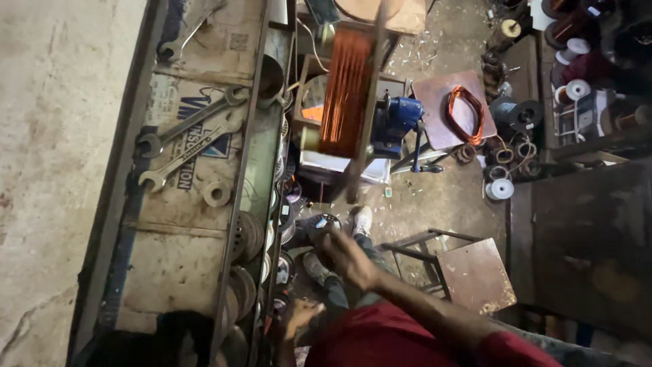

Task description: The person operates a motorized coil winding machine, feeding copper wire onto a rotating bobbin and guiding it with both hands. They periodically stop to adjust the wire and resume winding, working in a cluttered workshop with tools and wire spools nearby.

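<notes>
A winding frame wrapped in copper wire stands ahead of me, with a blue metal mechanism on its right side. A blurred bar hangs down from the frame. My right hand reaches forward from a red sleeve. Its fingers curl on a dark round handle below that bar, though the hand is blurred. My left hand sits lower and nearer my body, beside the shelf edge; whether it holds anything is unclear. My shoes show on the floor beneath.
A long shelf on the left carries three spanners, a tape roll and stacked metal discs. A loose copper coil lies on a board. Wire spools crowd the right side. A metal stool stands close by.
</notes>
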